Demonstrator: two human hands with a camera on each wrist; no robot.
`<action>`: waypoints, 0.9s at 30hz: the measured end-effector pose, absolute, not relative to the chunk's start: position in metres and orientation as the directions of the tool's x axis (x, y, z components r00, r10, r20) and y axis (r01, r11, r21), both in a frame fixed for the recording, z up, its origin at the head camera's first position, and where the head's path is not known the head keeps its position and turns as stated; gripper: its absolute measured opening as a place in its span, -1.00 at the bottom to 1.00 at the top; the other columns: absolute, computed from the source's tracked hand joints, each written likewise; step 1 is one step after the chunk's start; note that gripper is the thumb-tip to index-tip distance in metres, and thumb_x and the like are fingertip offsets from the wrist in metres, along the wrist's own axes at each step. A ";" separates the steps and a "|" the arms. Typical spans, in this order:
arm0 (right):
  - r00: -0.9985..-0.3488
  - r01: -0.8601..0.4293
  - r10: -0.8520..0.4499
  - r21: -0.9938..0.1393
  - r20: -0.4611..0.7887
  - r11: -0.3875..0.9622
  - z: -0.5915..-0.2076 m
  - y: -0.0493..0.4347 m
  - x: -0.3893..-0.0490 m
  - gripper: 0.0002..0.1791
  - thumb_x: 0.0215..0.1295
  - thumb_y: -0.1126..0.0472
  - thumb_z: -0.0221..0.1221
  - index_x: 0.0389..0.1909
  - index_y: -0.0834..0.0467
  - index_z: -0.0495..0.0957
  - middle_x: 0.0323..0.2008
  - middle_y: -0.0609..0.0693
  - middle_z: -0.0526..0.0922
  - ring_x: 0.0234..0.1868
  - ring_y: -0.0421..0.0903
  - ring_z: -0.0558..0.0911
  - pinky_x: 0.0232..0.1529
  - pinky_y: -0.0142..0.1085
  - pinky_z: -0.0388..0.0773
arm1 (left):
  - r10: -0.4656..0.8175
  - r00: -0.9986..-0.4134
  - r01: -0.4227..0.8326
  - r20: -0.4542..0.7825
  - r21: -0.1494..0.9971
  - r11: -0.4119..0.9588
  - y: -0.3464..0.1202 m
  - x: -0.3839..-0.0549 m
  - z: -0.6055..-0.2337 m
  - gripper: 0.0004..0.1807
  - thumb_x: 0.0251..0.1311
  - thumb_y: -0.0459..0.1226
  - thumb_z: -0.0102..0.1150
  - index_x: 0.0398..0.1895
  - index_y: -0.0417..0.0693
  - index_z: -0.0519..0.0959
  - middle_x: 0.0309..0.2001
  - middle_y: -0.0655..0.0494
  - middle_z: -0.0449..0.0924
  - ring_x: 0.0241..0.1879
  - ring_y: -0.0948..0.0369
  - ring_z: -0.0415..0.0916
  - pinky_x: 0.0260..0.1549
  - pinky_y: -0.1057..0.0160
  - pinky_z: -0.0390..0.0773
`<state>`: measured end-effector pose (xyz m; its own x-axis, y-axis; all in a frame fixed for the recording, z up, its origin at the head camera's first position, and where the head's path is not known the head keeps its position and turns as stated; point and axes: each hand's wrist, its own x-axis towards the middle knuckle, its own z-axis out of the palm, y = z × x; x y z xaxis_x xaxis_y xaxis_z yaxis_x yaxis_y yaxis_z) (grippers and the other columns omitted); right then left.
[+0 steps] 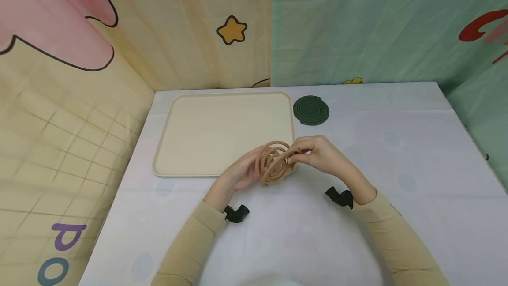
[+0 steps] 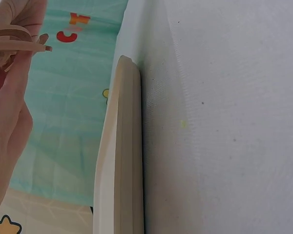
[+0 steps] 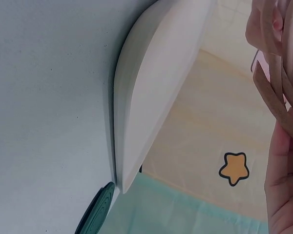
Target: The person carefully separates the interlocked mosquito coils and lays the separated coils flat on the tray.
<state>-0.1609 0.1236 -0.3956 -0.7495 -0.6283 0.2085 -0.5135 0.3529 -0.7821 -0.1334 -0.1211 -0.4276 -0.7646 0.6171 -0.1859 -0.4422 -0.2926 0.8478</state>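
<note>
A tan spiral coil (image 1: 274,167), its loops loose and spread apart, is held up between both hands over the tray's near right corner. My left hand (image 1: 243,172) grips its left side, fingers behind the loops. On the other side my right hand (image 1: 323,156) pinches the coil's upper right part between thumb and fingers. The right wrist view has the strip's loops (image 3: 279,92) crossing each other at the right edge, and one blunt strip end pokes out. In the left wrist view the strip (image 2: 12,46) passes across the fingers.
A cream rectangular tray (image 1: 222,133) lies on the white-covered table (image 1: 397,153) at the back left. Beside its right rim sits a flat dark green spiral mat (image 1: 311,110), tightly wound. Printed curtains (image 1: 190,25) rise behind and along the sides.
</note>
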 end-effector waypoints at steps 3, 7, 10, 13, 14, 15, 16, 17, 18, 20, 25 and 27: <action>-0.752 -0.519 -0.626 -0.770 0.206 0.370 -0.395 0.123 -0.161 -0.87 0.12 0.27 0.39 -0.28 0.05 0.76 -0.36 -0.16 0.73 -0.40 -0.31 0.57 -0.37 -0.39 0.51 | 0.620 -0.768 -0.438 -0.164 0.840 -0.320 -0.121 -0.133 -0.429 -0.30 0.50 -0.02 -0.12 0.47 -0.33 0.08 -0.08 0.23 0.61 -0.12 0.39 0.57 -0.12 0.41 0.58; -0.756 -0.527 -0.622 -0.753 0.204 0.394 -0.394 0.122 -0.161 -0.89 0.12 0.27 0.39 -0.30 0.06 0.75 -0.37 -0.17 0.73 -0.39 -0.31 0.57 -0.29 -0.37 0.54 | 0.589 -0.788 -0.433 -0.179 0.842 -0.322 -0.120 -0.132 -0.427 -0.52 0.53 -0.01 -0.31 0.24 -0.16 0.32 -0.11 0.25 0.61 -0.11 0.37 0.57 -0.09 0.38 0.57; -0.760 -0.524 -0.619 -0.752 0.200 0.401 -0.394 0.122 -0.160 -0.88 0.12 0.27 0.39 -0.30 0.06 0.75 -0.37 -0.17 0.72 -0.39 -0.32 0.56 -0.29 -0.37 0.54 | 0.576 -0.797 -0.414 -0.184 0.860 -0.298 -0.120 -0.130 -0.425 -0.49 0.51 0.03 -0.39 0.21 -0.16 0.27 -0.07 0.23 0.54 -0.09 0.37 0.54 -0.10 0.39 0.57; -0.768 -0.514 -0.611 -0.754 0.193 0.409 -0.393 0.121 -0.160 -0.87 0.12 0.26 0.40 -0.29 0.05 0.75 -0.38 -0.18 0.72 -0.40 -0.31 0.54 -0.29 -0.38 0.53 | 0.575 -0.801 -0.386 -0.168 0.879 -0.280 -0.121 -0.129 -0.425 -0.43 0.51 0.04 -0.38 0.29 -0.22 0.19 -0.03 0.22 0.49 -0.07 0.38 0.53 -0.12 0.40 0.58; -0.772 -0.511 -0.606 -0.755 0.192 0.412 -0.393 0.121 -0.160 -0.88 0.12 0.25 0.40 -0.30 0.05 0.75 -0.39 -0.19 0.71 -0.40 -0.31 0.54 -0.28 -0.38 0.54 | 0.569 -0.805 -0.379 -0.166 0.883 -0.278 -0.120 -0.129 -0.425 -0.44 0.51 0.03 -0.40 0.30 -0.21 0.19 -0.02 0.22 0.49 -0.07 0.38 0.52 -0.12 0.40 0.58; -0.778 -0.505 -0.599 -0.757 0.190 0.415 -0.393 0.121 -0.159 -0.88 0.11 0.25 0.40 -0.30 0.06 0.75 -0.41 -0.19 0.70 -0.40 -0.30 0.54 -0.27 -0.38 0.55 | 0.563 -0.810 -0.373 -0.161 0.883 -0.284 -0.120 -0.129 -0.425 -0.43 0.52 0.02 -0.42 0.33 -0.22 0.19 -0.02 0.23 0.51 -0.06 0.37 0.54 -0.11 0.38 0.59; -0.785 -0.498 -0.590 -0.759 0.189 0.419 -0.394 0.120 -0.159 -0.87 0.11 0.24 0.41 -0.29 0.07 0.74 -0.42 -0.18 0.68 -0.40 -0.29 0.54 -0.27 -0.38 0.56 | 0.552 -0.818 -0.371 -0.161 0.881 -0.293 -0.120 -0.130 -0.425 -0.45 0.52 0.00 -0.43 0.32 -0.21 0.21 -0.03 0.23 0.54 -0.07 0.36 0.55 -0.10 0.37 0.59; -0.793 -0.489 -0.581 -0.763 0.185 0.424 -0.395 0.120 -0.159 -0.87 0.11 0.23 0.41 -0.28 0.07 0.73 -0.44 -0.18 0.66 -0.40 -0.29 0.54 -0.26 -0.38 0.57 | 0.539 -0.827 -0.367 -0.158 0.879 -0.305 -0.119 -0.130 -0.426 -0.47 0.53 -0.02 -0.46 0.31 -0.18 0.23 -0.06 0.24 0.55 -0.08 0.37 0.55 -0.11 0.38 0.58; -0.801 -0.476 -0.572 -0.770 0.179 0.426 -0.396 0.120 -0.159 -0.86 0.11 0.22 0.42 -0.28 0.08 0.73 -0.46 -0.18 0.63 -0.39 -0.28 0.54 -0.25 -0.37 0.59 | 0.525 -0.836 -0.363 -0.157 0.877 -0.316 -0.119 -0.130 -0.427 -0.49 0.53 -0.03 -0.47 0.30 -0.16 0.25 -0.10 0.26 0.57 -0.11 0.37 0.55 -0.12 0.39 0.58; -0.818 -0.448 -0.552 -0.784 0.165 0.430 -0.397 0.119 -0.158 -0.83 0.11 0.22 0.42 -0.26 0.10 0.71 -0.48 -0.15 0.56 -0.38 -0.24 0.53 -0.23 -0.36 0.61 | 0.491 -0.856 -0.358 -0.161 0.870 -0.339 -0.118 -0.130 -0.428 -0.53 0.53 -0.03 -0.49 0.23 -0.06 0.30 -0.19 0.29 0.60 -0.17 0.39 0.55 -0.14 0.40 0.56; -0.846 -0.355 -0.527 -0.827 0.084 0.437 -0.404 0.117 -0.156 -0.84 0.13 0.20 0.41 -0.29 0.11 0.65 -0.46 -0.11 0.52 -0.34 -0.18 0.51 -0.20 -0.35 0.60 | 0.408 -0.893 -0.349 -0.189 0.864 -0.364 -0.113 -0.129 -0.429 -0.57 0.53 0.03 -0.49 0.11 0.04 0.34 -0.33 0.33 0.58 -0.28 0.42 0.51 -0.20 0.45 0.53; -0.849 -0.318 -0.526 -0.843 0.050 0.434 -0.407 0.117 -0.156 -0.86 0.15 0.21 0.39 -0.31 0.11 0.65 -0.45 -0.11 0.53 -0.35 -0.18 0.50 -0.24 -0.37 0.56 | 0.382 -0.902 -0.351 -0.203 0.860 -0.371 -0.112 -0.128 -0.429 -0.54 0.53 0.05 -0.49 0.14 0.00 0.32 -0.33 0.32 0.57 -0.29 0.43 0.51 -0.20 0.45 0.53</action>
<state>-0.1564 0.1175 -0.4070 -0.8490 -0.5260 0.0496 -0.3183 0.4342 -0.8427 -0.1284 -0.1116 -0.4290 -0.9016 0.3819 -0.2033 -0.3509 -0.3706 0.8600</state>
